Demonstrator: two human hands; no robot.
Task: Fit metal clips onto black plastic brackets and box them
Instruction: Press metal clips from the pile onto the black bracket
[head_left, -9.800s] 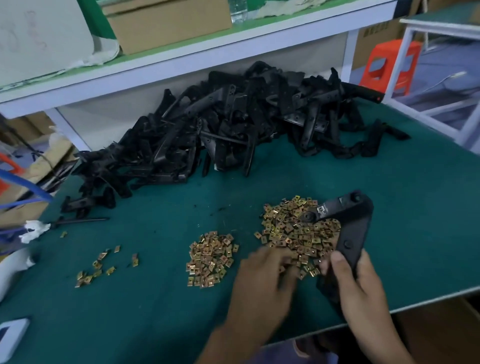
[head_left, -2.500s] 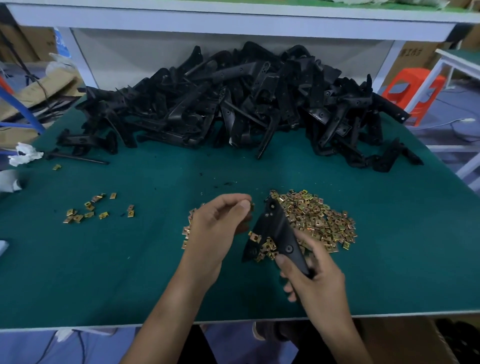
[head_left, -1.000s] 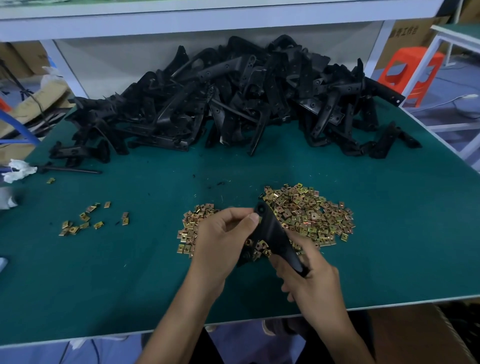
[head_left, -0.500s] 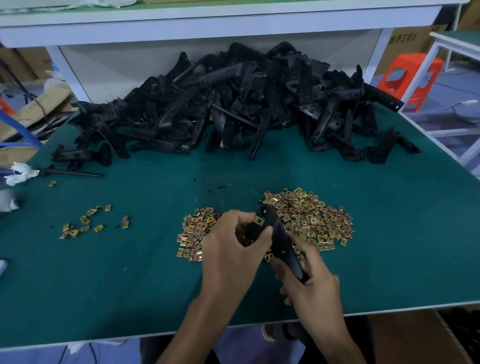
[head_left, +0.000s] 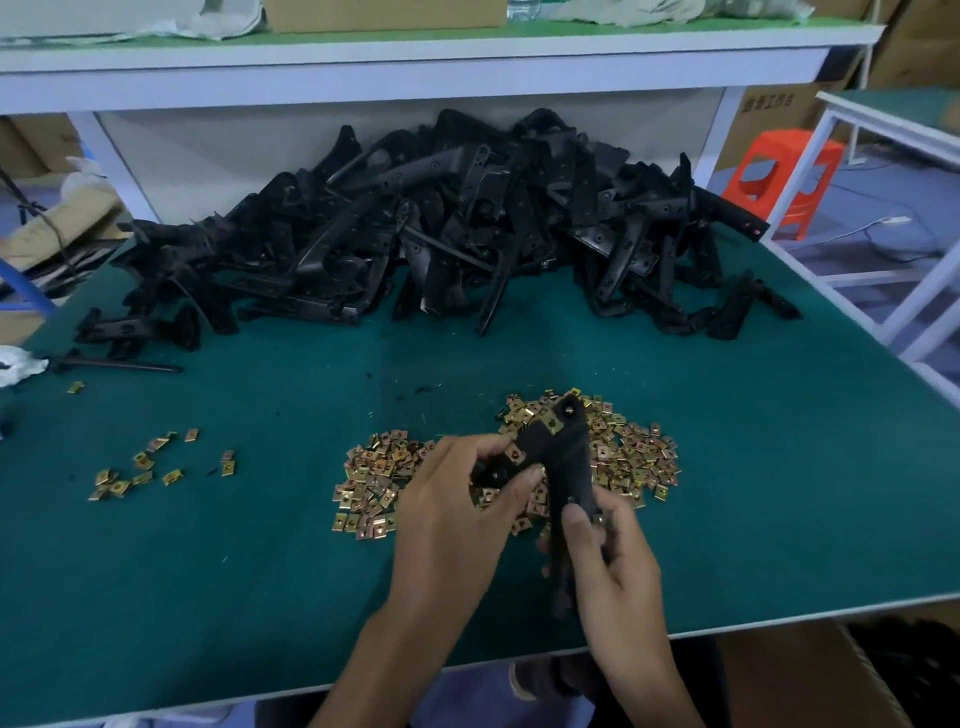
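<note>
Gripping a black bracket (head_left: 563, 462) just above the clip heap (head_left: 636, 452), the left hand (head_left: 457, 504) curls on the short arm and pinches it between thumb and fingers, beside a clip (head_left: 514, 455) showing on the plastic. The right hand (head_left: 605, 566) wraps tight round the long arm's lower end, on the near side of the heap. Behind the heap lies the bracket pile (head_left: 441, 234). Far left of the heap, stray clips (head_left: 140, 470) dot the table (head_left: 234, 571).
</note>
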